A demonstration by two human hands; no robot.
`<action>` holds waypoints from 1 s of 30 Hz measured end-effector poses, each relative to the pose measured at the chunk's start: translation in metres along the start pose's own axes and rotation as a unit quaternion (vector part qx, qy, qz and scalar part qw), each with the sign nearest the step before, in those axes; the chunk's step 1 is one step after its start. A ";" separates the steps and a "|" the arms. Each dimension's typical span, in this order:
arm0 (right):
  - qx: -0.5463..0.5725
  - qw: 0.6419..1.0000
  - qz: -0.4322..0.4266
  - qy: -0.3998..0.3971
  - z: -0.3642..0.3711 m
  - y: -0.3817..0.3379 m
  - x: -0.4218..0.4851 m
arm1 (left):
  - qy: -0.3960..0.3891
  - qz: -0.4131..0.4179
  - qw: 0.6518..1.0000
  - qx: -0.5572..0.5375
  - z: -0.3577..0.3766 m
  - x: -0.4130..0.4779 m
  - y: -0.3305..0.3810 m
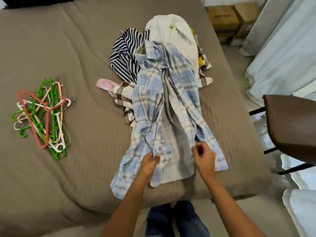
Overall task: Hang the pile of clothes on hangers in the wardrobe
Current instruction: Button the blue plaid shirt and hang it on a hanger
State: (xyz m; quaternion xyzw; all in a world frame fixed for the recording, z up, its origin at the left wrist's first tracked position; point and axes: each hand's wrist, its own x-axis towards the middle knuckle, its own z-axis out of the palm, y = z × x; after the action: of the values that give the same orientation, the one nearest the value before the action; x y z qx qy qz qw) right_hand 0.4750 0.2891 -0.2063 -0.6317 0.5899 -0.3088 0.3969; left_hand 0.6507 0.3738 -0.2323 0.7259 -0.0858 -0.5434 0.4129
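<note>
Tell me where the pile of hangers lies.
In the head view, the hangers lie on the left of the bed, apart from the blue plaid shirt at centre.

Head camera looks steeply down, close over the bed (51, 48).

Home bedroom: bed (68, 57), curtains (282, 53).

Light was soft & even, daytime, strongest at the right, where the pale curtains (282, 53) were nearly washed out. Glare streaked the shiny floor (259, 132) beside the chair (294, 127). Shadows were weak, only shallow ones in the folds of the bed (59, 53) cover. Top-left corner was dark. Wide-angle lens bowed the bed's edges twd the corners. Centre was sharp, plaid shirt (150, 93) checks clear; right hand (204, 157) fingertips were slightly blurred.
</note>
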 end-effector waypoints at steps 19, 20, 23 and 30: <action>0.157 0.946 0.168 -0.229 -0.022 -0.029 -0.035 | -0.035 -0.014 0.997 -0.067 0.027 -0.095 0.029; 0.163 0.944 0.167 -0.233 -0.024 -0.031 -0.037 | -0.028 -0.007 0.998 -0.062 0.026 -0.096 0.027; 0.161 0.944 0.163 -0.238 -0.027 -0.036 -0.044 | -0.021 0.017 0.998 -0.062 0.024 -0.098 0.026; 0.131 0.975 0.103 -0.148 -0.021 -0.043 -0.071 | 0.000 0.059 0.997 -0.047 0.016 -0.106 0.011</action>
State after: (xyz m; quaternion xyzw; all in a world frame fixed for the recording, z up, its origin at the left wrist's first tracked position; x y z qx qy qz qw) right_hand 0.4705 0.3557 -0.1528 -0.5492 0.5408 -0.2435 0.5888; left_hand 0.5991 0.4193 -0.1498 0.6991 -0.1028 -0.5218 0.4779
